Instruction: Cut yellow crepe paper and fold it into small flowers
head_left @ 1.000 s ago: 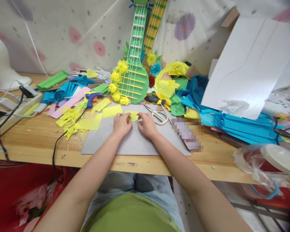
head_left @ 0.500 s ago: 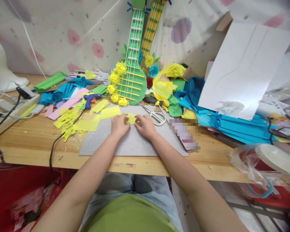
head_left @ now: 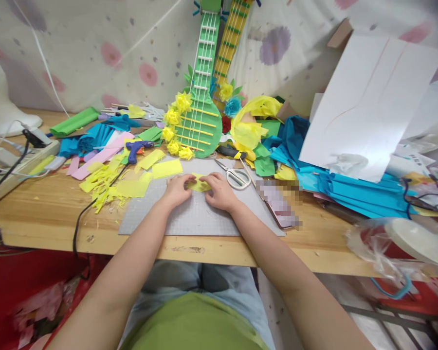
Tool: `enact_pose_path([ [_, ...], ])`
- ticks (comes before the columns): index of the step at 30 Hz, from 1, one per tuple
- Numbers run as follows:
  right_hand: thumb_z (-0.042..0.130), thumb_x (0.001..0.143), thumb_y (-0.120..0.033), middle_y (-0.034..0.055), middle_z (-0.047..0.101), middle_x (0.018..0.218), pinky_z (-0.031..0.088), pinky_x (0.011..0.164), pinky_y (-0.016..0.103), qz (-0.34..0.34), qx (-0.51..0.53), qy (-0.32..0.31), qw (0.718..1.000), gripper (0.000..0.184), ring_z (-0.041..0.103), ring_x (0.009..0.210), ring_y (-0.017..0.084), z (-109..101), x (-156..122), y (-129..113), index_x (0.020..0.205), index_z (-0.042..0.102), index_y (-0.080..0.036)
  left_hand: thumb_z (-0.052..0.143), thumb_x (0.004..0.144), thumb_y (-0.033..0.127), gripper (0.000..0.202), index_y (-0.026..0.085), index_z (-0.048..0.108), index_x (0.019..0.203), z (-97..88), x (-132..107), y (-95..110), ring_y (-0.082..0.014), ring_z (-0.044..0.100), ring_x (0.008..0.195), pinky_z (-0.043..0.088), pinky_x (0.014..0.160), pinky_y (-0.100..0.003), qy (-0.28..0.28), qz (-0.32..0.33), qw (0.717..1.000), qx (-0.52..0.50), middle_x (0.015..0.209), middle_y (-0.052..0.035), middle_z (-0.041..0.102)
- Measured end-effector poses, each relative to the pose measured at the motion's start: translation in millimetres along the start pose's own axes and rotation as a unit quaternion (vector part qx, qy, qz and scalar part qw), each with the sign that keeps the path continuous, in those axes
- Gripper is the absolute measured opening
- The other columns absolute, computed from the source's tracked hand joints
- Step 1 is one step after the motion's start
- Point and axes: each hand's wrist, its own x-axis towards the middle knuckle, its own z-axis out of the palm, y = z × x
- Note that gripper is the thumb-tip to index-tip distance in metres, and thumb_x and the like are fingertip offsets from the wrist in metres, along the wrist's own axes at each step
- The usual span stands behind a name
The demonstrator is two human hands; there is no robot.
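A small piece of yellow crepe paper (head_left: pixel 198 183) is stretched between my two hands, over a grey cutting mat (head_left: pixel 190 218). My left hand (head_left: pixel 180 189) pinches its left end between thumb and fingers. On the other end, my right hand (head_left: pixel 220 191) has its fingers closed, with part of the paper hidden beneath them. Scissors with white handles (head_left: pixel 238 179) lie just to the right of my right hand. A flat yellow paper rectangle (head_left: pixel 167 169) rests behind my left hand.
Against the back wall lean a green paper-covered lute (head_left: pixel 200 121) with yellow flowers and a yellow one (head_left: pixel 224 53). A blue glue gun (head_left: pixel 134 150) and yellow paper strips (head_left: pixel 105 187) lie left. A phone (head_left: pixel 280 206) and blue crepe paper (head_left: pixel 365 192) are right.
My left hand has shifted slightly left and down. The yellow paper between my hands has tilted, its right side now lower.
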Motion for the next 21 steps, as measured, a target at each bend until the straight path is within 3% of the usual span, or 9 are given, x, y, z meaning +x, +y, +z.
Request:
enact_pose_path([
  [4, 0.046, 0.066, -0.008, 0.0071, 0.055, 0.117, 0.03, 0.095, 0.042, 0.009, -0.033, 0.021, 0.999, 0.052, 0.035, 0.113, 0.026, 2.5, 1.6, 1.2, 0.117, 0.05, -0.017, 0.057, 0.07, 0.024, 0.034, 0.024, 0.058, 0.104, 4.7, 1.3, 0.9, -0.0219, 0.055, 0.1, 0.03, 0.09, -0.04, 0.017, 0.003, 1.0, 0.022, 0.101, -0.0006, 0.068],
  [11, 0.042, 0.073, -0.007, 0.0097, 0.061, 0.102, 0.034, 0.089, 0.039, 0.057, -0.034, 0.044, 0.997, 0.045, 0.041, 0.102, 0.024, 5.1, 4.7, 2.8, 0.117, 0.051, -0.015, 0.052, 0.078, 0.037, 0.026, 0.024, 0.061, 0.099, 10.0, 1.2, 6.9, -0.0212, 0.054, 0.093, 0.03, 0.086, -0.039, 0.057, -0.002, 0.998, 0.036, 0.095, -0.0019, 0.068],
  [14, 0.04, 0.075, -0.006, 0.0083, 0.063, 0.095, 0.035, 0.087, 0.039, 0.078, -0.023, 0.055, 0.995, 0.041, 0.043, 0.098, 0.024, 4.7, 5.0, 3.0, 0.112, 0.054, -0.016, 0.055, 0.075, 0.045, 0.032, 0.025, 0.062, 0.098, 9.8, 0.3, 8.2, -0.0228, 0.051, 0.097, 0.03, 0.086, -0.039, 0.064, 0.019, 0.997, 0.034, 0.096, -0.0019, 0.068],
  [17, 0.04, 0.075, -0.006, 0.0073, 0.065, 0.092, 0.035, 0.086, 0.039, 0.099, -0.009, 0.066, 0.993, 0.038, 0.044, 0.096, 0.023, 5.1, 4.5, 5.4, 0.107, 0.057, -0.018, 0.062, 0.069, 0.036, 0.027, 0.025, 0.062, 0.094, 9.7, 0.9, 6.8, -0.022, 0.05, 0.099, 0.03, 0.087, -0.037, 0.056, 0.039, 0.997, 0.04, 0.098, -0.0011, 0.067],
  [21, 0.042, 0.073, -0.007, 0.0062, 0.065, 0.092, 0.036, 0.086, 0.039, 0.122, 0.01, 0.096, 0.988, 0.037, 0.045, 0.096, 0.023, 5.5, 3.4, 8.7, 0.104, 0.058, -0.019, 0.054, 0.072, 0.018, 0.021, 0.024, 0.06, 0.09, 9.4, 2.4, 6.0, -0.0198, 0.051, 0.093, 0.028, 0.089, -0.037, 0.082, 0.035, 0.995, 0.05, 0.087, 0.0002, 0.068],
])
